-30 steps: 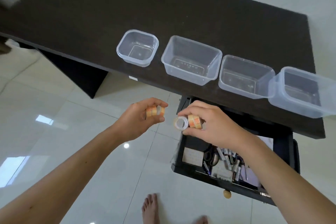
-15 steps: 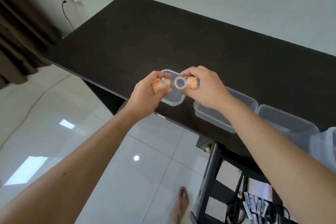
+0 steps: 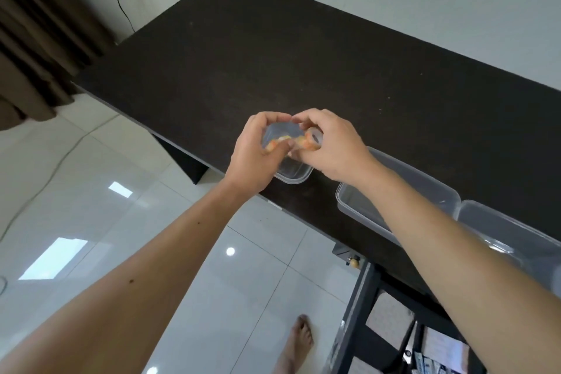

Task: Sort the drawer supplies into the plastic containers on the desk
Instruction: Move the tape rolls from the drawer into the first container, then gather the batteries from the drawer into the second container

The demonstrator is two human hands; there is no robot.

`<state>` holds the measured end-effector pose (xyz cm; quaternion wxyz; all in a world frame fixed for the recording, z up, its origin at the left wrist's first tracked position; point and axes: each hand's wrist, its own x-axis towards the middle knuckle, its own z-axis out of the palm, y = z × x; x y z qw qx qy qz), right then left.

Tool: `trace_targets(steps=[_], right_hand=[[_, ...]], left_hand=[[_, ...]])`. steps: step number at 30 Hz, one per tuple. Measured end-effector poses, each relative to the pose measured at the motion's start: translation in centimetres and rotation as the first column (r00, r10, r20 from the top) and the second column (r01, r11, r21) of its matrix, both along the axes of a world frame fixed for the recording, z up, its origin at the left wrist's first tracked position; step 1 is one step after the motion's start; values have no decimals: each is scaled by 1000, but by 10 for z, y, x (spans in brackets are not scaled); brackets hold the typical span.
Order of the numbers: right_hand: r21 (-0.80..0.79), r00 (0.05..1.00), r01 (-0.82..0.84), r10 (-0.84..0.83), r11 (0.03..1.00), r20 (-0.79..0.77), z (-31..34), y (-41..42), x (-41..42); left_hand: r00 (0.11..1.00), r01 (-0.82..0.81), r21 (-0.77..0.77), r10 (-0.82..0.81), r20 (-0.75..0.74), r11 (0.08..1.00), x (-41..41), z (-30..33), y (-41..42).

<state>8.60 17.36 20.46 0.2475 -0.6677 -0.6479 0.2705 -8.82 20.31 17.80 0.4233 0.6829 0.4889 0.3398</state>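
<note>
Both hands hover over the small clear container (image 3: 293, 174) at the near edge of the dark desk (image 3: 303, 64). My left hand (image 3: 258, 152) pinches orange-and-yellow tape rolls (image 3: 274, 143) just above the container's opening. My right hand (image 3: 331, 146) grips more tape rolls (image 3: 312, 138), one showing its clear hollow core. The two hands almost touch at the fingertips. Much of the small container is hidden behind the hands.
Two larger clear containers (image 3: 364, 206) (image 3: 516, 237) stand to the right along the desk edge. The open drawer (image 3: 425, 349) with supplies sits at the lower right under the desk. A bare foot (image 3: 299, 340) stands on the white tile floor. Brown curtains hang at left.
Both hands rose from above the drawer to the small container and have lowered the tape rolls to its opening. The view tilted up toward the desk.
</note>
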Motion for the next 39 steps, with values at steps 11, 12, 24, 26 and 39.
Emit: trace_targets(steps=[11, 12, 24, 26, 39], right_hand=[[108, 997, 22, -13, 994, -80, 1, -15, -4], [112, 997, 23, -14, 993, -78, 3, -17, -3], [149, 977, 203, -189, 968, -103, 55, -149, 28], [149, 964, 241, -219, 959, -149, 56, -197, 38], [-239, 899, 382, -419, 893, -128, -79, -455, 133]], left_hand=[[999, -2, 3, 1, 33, 1000, -4, 7, -13], [999, 0, 4, -1, 34, 1000, -5, 9, -15], [976, 137, 20, -139, 166, 990, -11, 46, -102], [960, 186, 20, -186, 209, 982, -3, 45, -132], [698, 680, -310, -716, -5, 664, 107, -82, -315]])
